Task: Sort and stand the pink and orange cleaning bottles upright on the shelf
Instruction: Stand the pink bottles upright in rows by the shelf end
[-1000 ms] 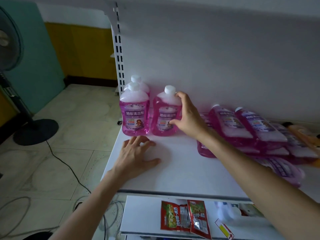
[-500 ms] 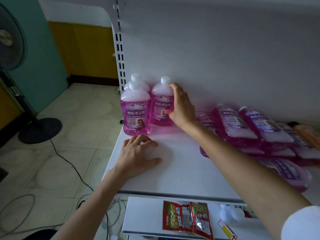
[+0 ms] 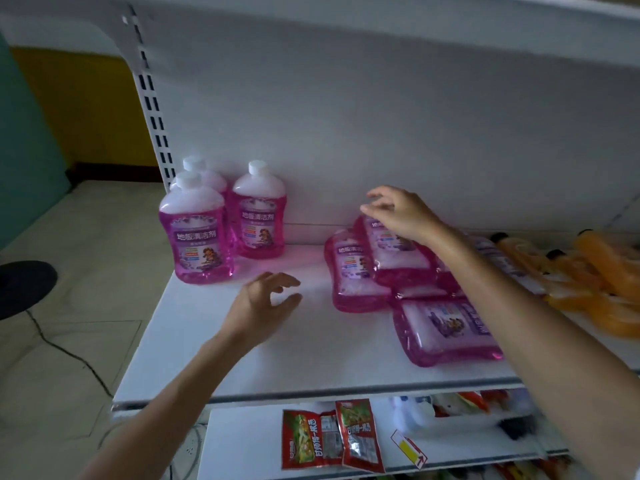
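While the fingers [image 3: 375,195] of the right hand [image 3: 403,216] are spread and loosely bent with nothing between them, they hover just over the cap end of a pink bottle [image 3: 398,261] that lies on its side atop a heap of pink bottles [image 3: 446,334]; whether the palm touches it I cannot tell. The left hand [image 3: 259,303] has its fingers apart too, curved and empty, above the white shelf [image 3: 311,362] just left of that heap. At the shelf's left end three upright bottles [image 3: 199,237] of the same pink stand close together near the back wall, two in a file and one beside them, white caps up. Right of the heap, orange bottles [image 3: 602,271] lie flat. On the lower shelf [image 3: 242,445] lie two red packets [image 3: 332,438]. On the floor at far left sits a dark round fan base [image 3: 24,285] with a cable.
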`<action>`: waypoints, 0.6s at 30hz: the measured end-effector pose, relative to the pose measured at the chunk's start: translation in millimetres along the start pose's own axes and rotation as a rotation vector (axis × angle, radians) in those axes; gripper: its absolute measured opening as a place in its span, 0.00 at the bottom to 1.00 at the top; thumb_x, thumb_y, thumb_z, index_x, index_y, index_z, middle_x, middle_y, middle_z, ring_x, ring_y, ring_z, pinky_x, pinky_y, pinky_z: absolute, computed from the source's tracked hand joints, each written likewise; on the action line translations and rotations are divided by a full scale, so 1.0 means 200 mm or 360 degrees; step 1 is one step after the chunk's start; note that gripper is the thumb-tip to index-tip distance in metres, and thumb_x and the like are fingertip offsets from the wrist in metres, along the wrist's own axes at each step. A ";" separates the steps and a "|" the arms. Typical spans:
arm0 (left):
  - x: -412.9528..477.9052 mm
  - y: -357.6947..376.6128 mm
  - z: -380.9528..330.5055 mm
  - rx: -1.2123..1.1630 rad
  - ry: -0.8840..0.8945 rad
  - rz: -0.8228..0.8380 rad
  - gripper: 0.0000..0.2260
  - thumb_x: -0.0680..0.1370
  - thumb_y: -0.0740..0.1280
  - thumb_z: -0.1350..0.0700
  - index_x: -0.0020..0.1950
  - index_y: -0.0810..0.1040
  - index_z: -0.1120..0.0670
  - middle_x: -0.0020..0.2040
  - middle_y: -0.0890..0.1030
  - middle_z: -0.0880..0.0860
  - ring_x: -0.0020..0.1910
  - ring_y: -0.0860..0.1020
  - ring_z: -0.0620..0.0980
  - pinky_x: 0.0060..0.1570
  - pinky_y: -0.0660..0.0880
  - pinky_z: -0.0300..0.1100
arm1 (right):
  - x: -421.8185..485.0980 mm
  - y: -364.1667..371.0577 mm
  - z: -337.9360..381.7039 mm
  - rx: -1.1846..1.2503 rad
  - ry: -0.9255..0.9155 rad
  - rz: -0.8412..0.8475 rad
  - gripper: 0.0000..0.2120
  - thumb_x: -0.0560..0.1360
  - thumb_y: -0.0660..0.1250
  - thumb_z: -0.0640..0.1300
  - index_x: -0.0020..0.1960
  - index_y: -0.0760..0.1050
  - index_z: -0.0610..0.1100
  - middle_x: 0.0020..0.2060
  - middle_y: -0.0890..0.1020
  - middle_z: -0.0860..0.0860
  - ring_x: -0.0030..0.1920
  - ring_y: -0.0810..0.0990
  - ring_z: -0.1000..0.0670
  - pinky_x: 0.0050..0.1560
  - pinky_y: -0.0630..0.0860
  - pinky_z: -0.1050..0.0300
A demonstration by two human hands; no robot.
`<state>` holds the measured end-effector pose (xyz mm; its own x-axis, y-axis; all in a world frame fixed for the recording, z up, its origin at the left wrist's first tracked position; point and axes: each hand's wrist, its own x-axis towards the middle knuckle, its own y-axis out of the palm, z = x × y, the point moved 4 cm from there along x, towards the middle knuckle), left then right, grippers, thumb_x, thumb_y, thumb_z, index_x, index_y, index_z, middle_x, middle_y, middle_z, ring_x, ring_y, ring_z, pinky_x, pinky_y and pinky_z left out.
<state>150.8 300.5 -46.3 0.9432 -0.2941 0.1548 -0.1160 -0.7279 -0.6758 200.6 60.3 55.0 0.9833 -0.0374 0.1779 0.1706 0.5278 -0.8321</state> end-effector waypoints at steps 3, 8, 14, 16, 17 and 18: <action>0.09 0.11 -0.18 -0.0180 0.0035 0.0100 0.13 0.75 0.68 0.54 0.58 0.76 0.55 0.51 0.80 0.49 0.46 0.77 0.45 0.37 0.69 0.23 | -0.07 -0.04 -0.13 -0.0124 -0.0040 -0.0083 0.22 0.77 0.64 0.48 0.69 0.68 0.42 0.66 0.72 0.46 0.65 0.71 0.48 0.60 0.64 0.61; 0.19 0.24 -0.48 -0.0326 -0.0024 0.0286 0.31 0.65 0.60 0.30 0.56 0.76 0.52 0.49 0.80 0.50 0.51 0.77 0.52 0.52 0.72 0.44 | -0.07 -0.02 -0.18 -0.0063 0.0138 0.0069 0.32 0.75 0.65 0.51 0.75 0.57 0.45 0.72 0.64 0.43 0.70 0.64 0.44 0.66 0.63 0.54; 0.26 0.33 -0.46 -0.0163 -0.0089 0.0095 0.39 0.57 0.55 0.23 0.43 0.80 0.56 0.38 0.81 0.52 0.42 0.77 0.54 0.44 0.72 0.47 | -0.06 0.02 -0.20 -0.0399 0.0072 0.0076 0.26 0.77 0.58 0.55 0.71 0.65 0.44 0.68 0.71 0.41 0.67 0.67 0.41 0.62 0.65 0.50; 0.25 0.33 -0.43 -0.0309 -0.0121 0.0104 0.41 0.57 0.58 0.24 0.51 0.82 0.54 0.50 0.82 0.51 0.51 0.79 0.50 0.53 0.73 0.46 | -0.07 0.01 -0.20 -0.0272 0.0028 0.0018 0.25 0.76 0.61 0.55 0.69 0.68 0.44 0.66 0.73 0.43 0.65 0.70 0.43 0.62 0.66 0.51; 0.25 0.33 -0.42 -0.0356 -0.0124 0.0123 0.42 0.57 0.60 0.24 0.57 0.80 0.53 0.55 0.81 0.49 0.56 0.77 0.47 0.58 0.73 0.45 | -0.07 0.01 -0.20 -0.0178 0.0019 0.0006 0.25 0.75 0.63 0.55 0.68 0.69 0.45 0.64 0.75 0.44 0.63 0.72 0.44 0.61 0.68 0.52; 0.24 0.33 -0.41 -0.0405 -0.0121 0.0142 0.42 0.58 0.61 0.24 0.60 0.79 0.52 0.59 0.79 0.48 0.58 0.76 0.46 0.60 0.72 0.43 | -0.07 0.00 -0.20 -0.0092 0.0016 0.0005 0.26 0.73 0.65 0.56 0.67 0.70 0.45 0.61 0.77 0.46 0.61 0.74 0.45 0.59 0.71 0.53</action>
<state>163.0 187.2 -24.2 0.9453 -0.3236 0.0416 -0.2652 -0.8362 -0.4800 188.9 27.4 31.3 0.9844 -0.0447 0.1703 0.1708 0.4782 -0.8615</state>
